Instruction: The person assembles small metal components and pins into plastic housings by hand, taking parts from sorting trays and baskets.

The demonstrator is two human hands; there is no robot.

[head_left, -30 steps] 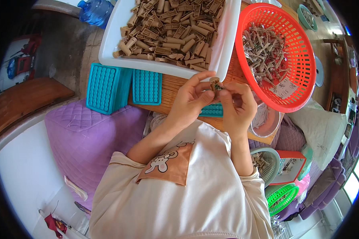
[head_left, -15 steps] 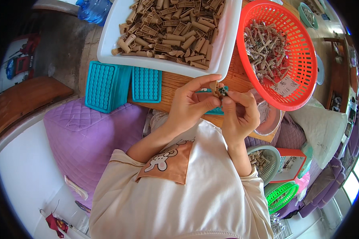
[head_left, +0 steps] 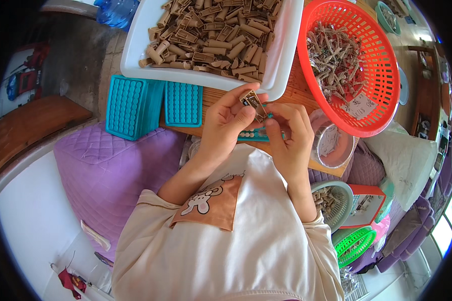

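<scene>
My left hand (head_left: 223, 123) is closed round a small brown plastic casing (head_left: 253, 103), thumb in front and fingers behind. Its open side faces up, and small dark and metallic parts show inside. The fingers of my right hand (head_left: 291, 130) pinch at the casing's lower right end, where a bit of teal shows; what they grip is mostly hidden. Below both hands, a teal tray (head_left: 258, 136) with small round pale pieces lies partly covered on the wooden table (head_left: 296, 90).
A white bin (head_left: 130, 55) of brown casings stands ahead. At right are a red basket (head_left: 381, 85) of small wired parts and a pinkish round tub (head_left: 344, 148). Stacked teal trays (head_left: 128, 108) stand left. More baskets, including a green one (head_left: 366, 238), sit by my right arm.
The casing has tilted so its open side shows, and has moved slightly left with my left hand. My right hand has shifted left and down, uncovering the round tub and more of the tray.
</scene>
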